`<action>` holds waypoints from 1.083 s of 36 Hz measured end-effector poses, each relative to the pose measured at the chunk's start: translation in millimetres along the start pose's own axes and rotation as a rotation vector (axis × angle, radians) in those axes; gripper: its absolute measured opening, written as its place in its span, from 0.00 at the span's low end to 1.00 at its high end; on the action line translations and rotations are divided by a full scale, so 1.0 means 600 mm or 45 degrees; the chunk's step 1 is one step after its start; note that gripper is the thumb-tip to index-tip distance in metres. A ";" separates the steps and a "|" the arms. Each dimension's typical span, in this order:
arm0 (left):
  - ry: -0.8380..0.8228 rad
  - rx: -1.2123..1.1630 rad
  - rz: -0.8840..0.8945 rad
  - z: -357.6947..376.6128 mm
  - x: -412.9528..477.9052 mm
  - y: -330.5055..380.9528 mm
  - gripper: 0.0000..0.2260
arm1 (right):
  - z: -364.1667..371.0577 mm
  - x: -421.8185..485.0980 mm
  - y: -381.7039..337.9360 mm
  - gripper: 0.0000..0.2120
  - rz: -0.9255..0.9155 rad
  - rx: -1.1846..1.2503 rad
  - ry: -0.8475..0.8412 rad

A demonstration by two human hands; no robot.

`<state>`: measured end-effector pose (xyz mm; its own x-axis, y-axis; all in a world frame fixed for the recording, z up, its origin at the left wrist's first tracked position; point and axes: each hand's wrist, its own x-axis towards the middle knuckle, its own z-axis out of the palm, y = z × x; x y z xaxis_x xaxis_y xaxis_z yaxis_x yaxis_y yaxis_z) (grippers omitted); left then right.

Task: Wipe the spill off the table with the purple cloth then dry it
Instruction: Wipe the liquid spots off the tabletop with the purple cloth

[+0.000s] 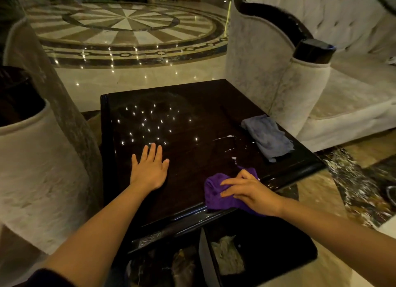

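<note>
Right hand (250,192) presses down on the bunched purple microfibre cloth (216,192), fingers curled over it and gripping; wiping step is at its start.

Left hand (150,169) lies flat and released, palm down, on the dark glossy wooden table (192,119), well to the left of the cloth hand. Cloth sits at the table's near edge, its long axis running roughly left to right under the palm, a peak of fabric pointing ahead. White droplets of the spill (233,149) lie just ahead of the right hand, trailing forward toward the folded grey cloth (267,137) beyond. Judgement: spill is not yet wiped; next move calls for a forward sweep through the droplets, then drying, probably with the grey cloth.
</note>
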<state>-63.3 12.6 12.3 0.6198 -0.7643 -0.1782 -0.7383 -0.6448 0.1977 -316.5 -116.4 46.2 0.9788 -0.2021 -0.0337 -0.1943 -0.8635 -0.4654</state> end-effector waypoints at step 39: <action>0.052 0.016 -0.004 0.008 0.007 -0.005 0.26 | -0.087 0.242 0.221 0.18 0.661 -0.250 0.389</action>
<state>-59.9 11.1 6.1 0.6324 -0.7621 -0.1390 -0.7395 -0.6473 0.1847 -203.6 -284.2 25.6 0.6968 -0.7150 0.0560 -0.6754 -0.6805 -0.2842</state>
